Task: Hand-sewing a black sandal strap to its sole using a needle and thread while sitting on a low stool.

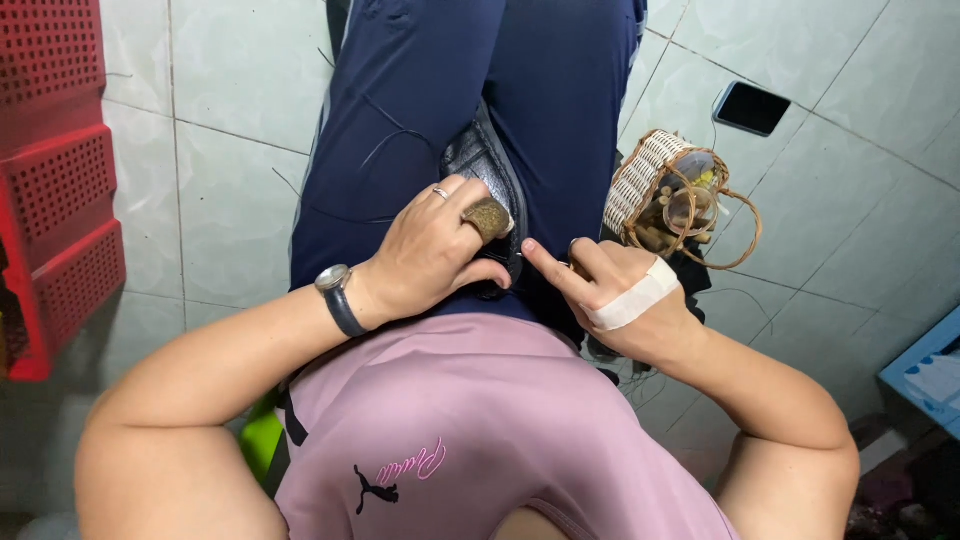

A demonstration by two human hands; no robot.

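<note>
Fingers of the left hand (430, 250) curl on a black leathery piece (485, 160) mid-frame; the bandaged right hand (615, 290) points loosely, near a woven rattan basket (640, 175).

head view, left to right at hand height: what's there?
red perforated crates → wristwatch → left hand → right hand → woven basket → blue tray edge
</note>
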